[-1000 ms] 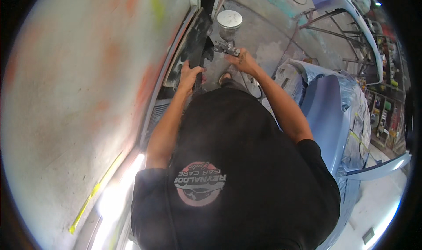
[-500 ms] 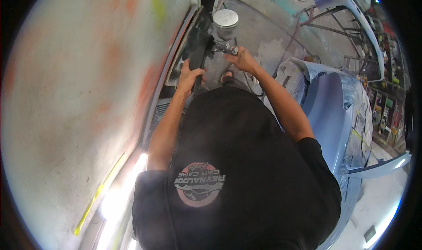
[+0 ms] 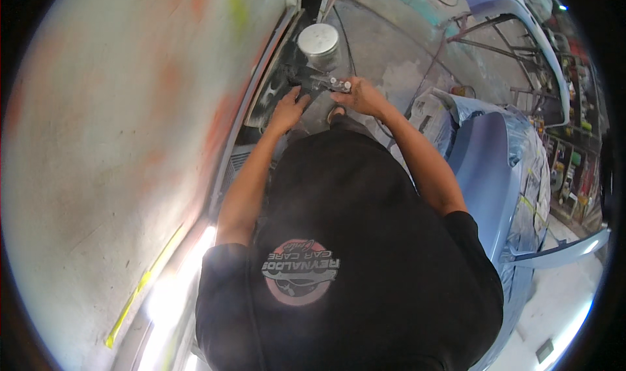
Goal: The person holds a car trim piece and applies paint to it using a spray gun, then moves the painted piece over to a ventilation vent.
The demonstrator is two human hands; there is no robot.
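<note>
At twelve o'clock, right hand (image 3: 360, 97) clenches spray gun (image 3: 319, 79).
Left hand (image 3: 287, 109) steadies dark panel (image 3: 277, 90), fingers spread; keeping the cup (image 3: 319, 44) upright seems wise.

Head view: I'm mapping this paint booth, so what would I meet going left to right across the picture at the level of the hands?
Paint-stained wall → left hand → spray gun → right hand → blue car panel → shelves of cans.

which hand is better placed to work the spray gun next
Right, most likely. The right hand is wrapped around the spray gun under its silver cup. The left hand only rests spread against the dark panel beside it.
</note>
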